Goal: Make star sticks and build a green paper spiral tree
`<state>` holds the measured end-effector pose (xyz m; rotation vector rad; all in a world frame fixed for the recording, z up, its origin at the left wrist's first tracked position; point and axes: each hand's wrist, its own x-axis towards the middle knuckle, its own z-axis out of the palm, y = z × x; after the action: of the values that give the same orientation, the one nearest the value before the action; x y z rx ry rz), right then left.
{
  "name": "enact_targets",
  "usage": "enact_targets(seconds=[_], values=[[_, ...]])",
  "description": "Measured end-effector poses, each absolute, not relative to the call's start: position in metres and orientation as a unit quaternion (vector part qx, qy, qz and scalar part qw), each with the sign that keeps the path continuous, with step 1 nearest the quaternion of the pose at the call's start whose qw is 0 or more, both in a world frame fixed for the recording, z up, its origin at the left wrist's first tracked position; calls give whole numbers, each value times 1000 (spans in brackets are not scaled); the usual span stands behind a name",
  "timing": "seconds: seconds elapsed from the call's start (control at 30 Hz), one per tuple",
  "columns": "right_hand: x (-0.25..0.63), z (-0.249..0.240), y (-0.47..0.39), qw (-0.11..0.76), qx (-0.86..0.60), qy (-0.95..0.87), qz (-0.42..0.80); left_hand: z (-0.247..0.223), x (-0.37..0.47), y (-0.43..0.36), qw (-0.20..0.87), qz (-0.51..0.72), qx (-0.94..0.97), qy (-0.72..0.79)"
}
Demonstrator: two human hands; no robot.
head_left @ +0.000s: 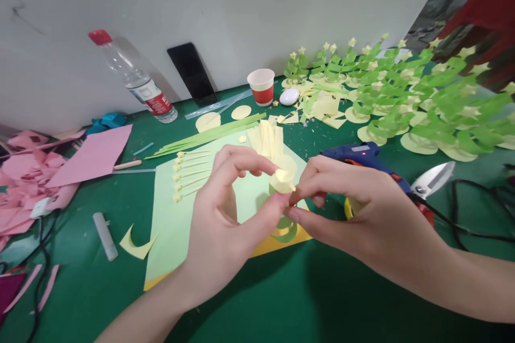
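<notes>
Wall: pale, standing all along the far side.
Bench: green-topped, reaching from that wall to the near edge of what I see.
Paper plants: a crowd of green curls with yellow stars and round yellow bases, far right.
Green sheet: flat at the middle of the bench, orange along its near edge.
Left hand: over the sheet, grasping the yellow paper between thumb and forefinger.
Right hand: fingertips pinched on the right edge of that same paper.
Pink paper: one flat piece at left, lying beside a crumpled pink heap.
Bottle: clear, red-capped, tilted in the picture, far left.
Phone: dark, leaning on the wall, right of the bottle.
Glue gun: blue, lying just beyond the right hand, a small red light on it.
Scissors: right of the glue gun, blades toward the far right.
Cup: red and white, upright, far middle.
Tube: whitish, lying left of the sheet.
Yellow paper: raised above the sheet between both hands; a green curl shows just below the fingertips, and I cannot tell whether they are joined.
</notes>
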<state>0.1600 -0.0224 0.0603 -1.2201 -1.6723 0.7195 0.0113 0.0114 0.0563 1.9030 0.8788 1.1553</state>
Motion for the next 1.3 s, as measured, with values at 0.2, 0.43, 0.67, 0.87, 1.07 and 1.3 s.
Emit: enact_targets(seconds=[0.2,0.43,0.67,0.87,1.07,1.3], values=[[160,59,-24,456,-495,-679,293,56,11,12,375,445,736,347],[160,63,-21,456,-507,-656,323,54,12,12,397,441,722,354],[171,70,-15,446,-551,-601,370,53,9,15,371,438,743,344],[175,73,-16,439,-550,-596,387,54,13,14,329,397,790,331],[176,72,-17,431,-550,-594,398,55,13,16,422,378,742,357],[177,72,-17,424,-549,-592,410,53,13,19,503,327,701,385]])
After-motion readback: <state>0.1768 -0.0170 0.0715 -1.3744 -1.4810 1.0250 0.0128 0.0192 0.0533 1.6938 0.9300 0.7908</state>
